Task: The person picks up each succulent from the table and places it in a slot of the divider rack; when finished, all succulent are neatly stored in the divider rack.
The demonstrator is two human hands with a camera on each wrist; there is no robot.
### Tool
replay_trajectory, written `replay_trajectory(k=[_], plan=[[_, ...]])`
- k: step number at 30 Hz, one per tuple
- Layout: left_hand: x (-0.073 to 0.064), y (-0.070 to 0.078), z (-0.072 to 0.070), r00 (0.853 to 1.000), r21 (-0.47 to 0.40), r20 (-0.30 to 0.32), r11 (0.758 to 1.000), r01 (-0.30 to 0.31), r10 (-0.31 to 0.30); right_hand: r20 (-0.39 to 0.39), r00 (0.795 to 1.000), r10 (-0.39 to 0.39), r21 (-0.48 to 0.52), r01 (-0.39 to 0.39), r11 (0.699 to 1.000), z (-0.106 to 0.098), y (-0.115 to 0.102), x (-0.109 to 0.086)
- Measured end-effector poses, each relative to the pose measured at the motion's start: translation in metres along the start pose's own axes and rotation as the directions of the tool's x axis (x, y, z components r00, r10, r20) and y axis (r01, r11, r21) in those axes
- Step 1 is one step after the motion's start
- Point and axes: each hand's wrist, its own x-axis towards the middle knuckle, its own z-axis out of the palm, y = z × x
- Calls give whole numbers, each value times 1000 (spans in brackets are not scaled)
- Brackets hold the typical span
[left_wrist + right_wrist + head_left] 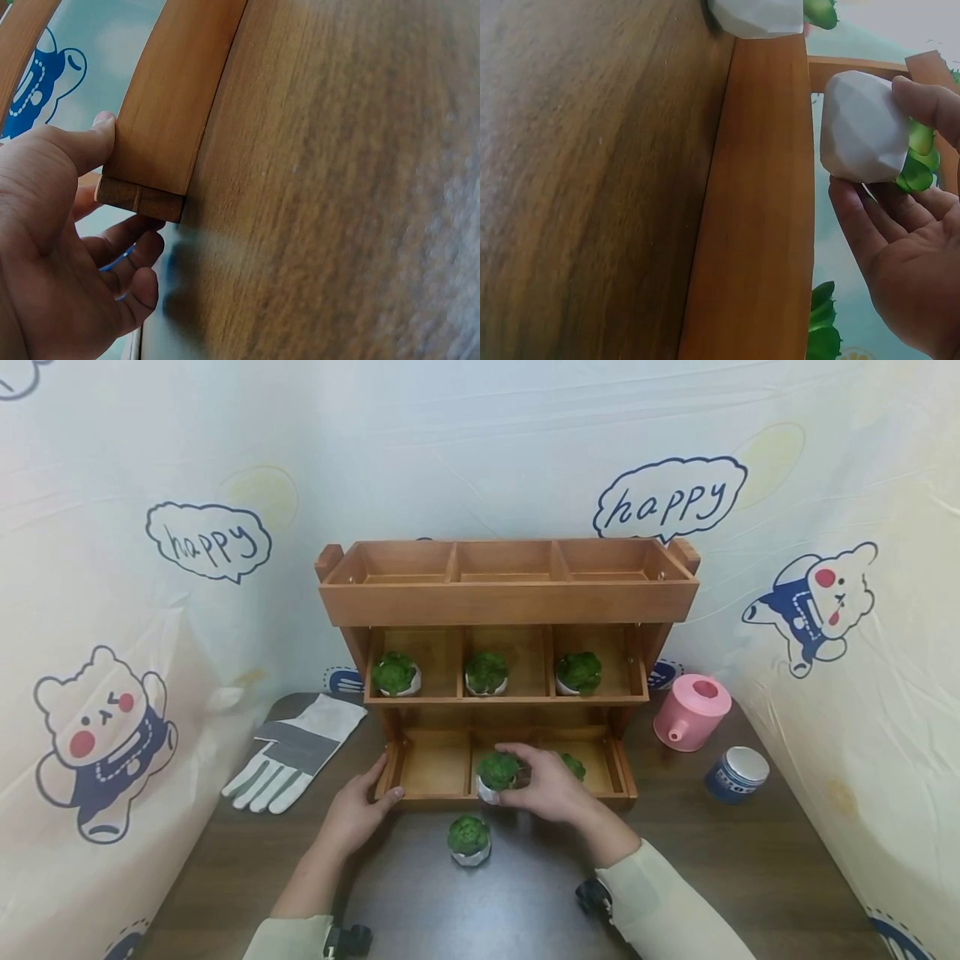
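Observation:
A small potted succulent [498,774] with a white faceted pot is pinched between thumb and fingers of my right hand [551,787], above the middle compartment of the bottom tier. The right wrist view shows the white pot [864,127] between the fingertips. My left hand [358,814] grips the left front corner of the wooden shelf [510,603], with thumb and fingers around its end in the left wrist view. Another potted succulent [468,841] stands on the table before the shelf. A further succulent [573,767] sits in the bottom right compartment, partly hidden by my right hand.
Succulents stand in the middle tier's left [395,674], centre [487,673] and right [578,673] compartments. Left of the shelf lies a pair of grey-white gloves [300,752]. A pink watering can [692,713] and a blue jar [737,774] stand on the right.

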Motion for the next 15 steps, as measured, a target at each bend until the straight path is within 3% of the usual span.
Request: replay_trajectory(k=[15], plan=[[-1,0,-1,1000,1,5,1000,0,0,-53,998,39,-18,-40,999,9,5,15]])
